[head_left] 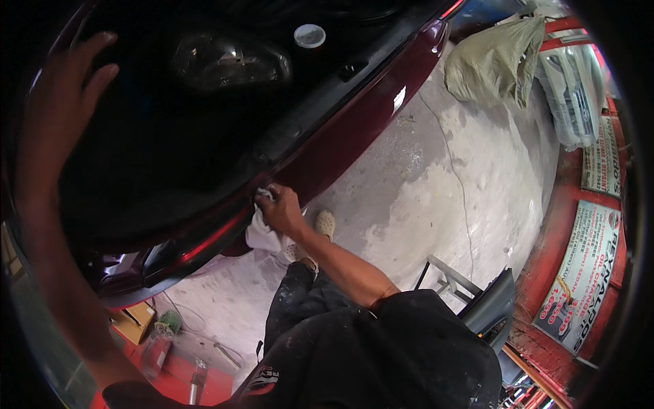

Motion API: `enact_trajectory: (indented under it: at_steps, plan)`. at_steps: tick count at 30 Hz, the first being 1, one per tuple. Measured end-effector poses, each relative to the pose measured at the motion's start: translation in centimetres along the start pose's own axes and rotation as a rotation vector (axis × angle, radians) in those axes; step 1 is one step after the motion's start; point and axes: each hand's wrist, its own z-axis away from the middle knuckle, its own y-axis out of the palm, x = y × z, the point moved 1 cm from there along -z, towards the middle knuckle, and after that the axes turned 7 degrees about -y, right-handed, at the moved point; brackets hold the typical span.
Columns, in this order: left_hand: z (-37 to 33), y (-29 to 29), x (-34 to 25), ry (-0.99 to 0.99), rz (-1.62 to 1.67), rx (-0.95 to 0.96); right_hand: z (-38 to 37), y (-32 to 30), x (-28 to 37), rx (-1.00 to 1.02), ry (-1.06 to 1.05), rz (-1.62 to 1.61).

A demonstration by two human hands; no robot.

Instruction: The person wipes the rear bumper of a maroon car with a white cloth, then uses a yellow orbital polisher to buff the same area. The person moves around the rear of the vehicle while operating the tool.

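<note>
My right hand [281, 210] is closed on a white cloth [264, 233], pressing it against the edge of a dark red car [327, 153] at the opening of its dark trunk. The cloth hangs down beside the bodywork. At the upper left my left hand [67, 92] is raised with its fingers stretched apart and nothing in them. Whether it touches the car's dark edge there, I cannot tell. Inside the trunk lie a clear plastic-wrapped item [228, 61] and a round white lid or tin [310, 36].
A thin cable [449, 153] runs over the patchy concrete floor. At the far right are a greenish sack [494, 61] and a plastic-wrapped part [571, 95]. A dark panel [492, 310] by a metal stand is close on my right. A yellow box [134, 320] lies lower left.
</note>
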Motion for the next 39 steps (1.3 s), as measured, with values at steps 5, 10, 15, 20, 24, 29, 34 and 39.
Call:
enact_trajectory:
  at_steps: [5,10,15,20,24,29,34,39]
  plan:
    - [-0.5,-1.0,-0.6,-0.066,0.034,0.032,-0.9,0.0,-0.4,-0.086,0.003,0.204]
    - [-0.8,-2.1,-1.0,-0.087,0.092,0.148,2.4,-0.8,1.8,0.116,0.051,-0.185]
    - [-0.7,-2.8,-2.6,0.117,0.281,-0.035,6.7,-7.6,0.7,-0.027,0.147,-0.283]
    - [2.5,-4.2,-6.2,0.207,0.426,0.130,13.4,-15.3,-2.8,-0.217,0.299,-0.438]
    - [8.1,-6.2,-10.7,0.259,0.688,0.142,17.3,-18.9,-2.6,-0.297,0.378,-0.759]
    - [18.0,-2.5,-25.5,-0.071,1.225,0.272,16.5,-22.1,2.4,-0.141,0.188,-0.738]
    - [24.3,-0.7,-38.3,-0.386,2.079,0.778,13.7,-27.6,7.0,0.091,0.037,-0.823]
    - [22.0,-3.3,-45.2,-0.738,2.171,0.678,10.8,-35.0,4.8,0.127,0.035,-0.715]
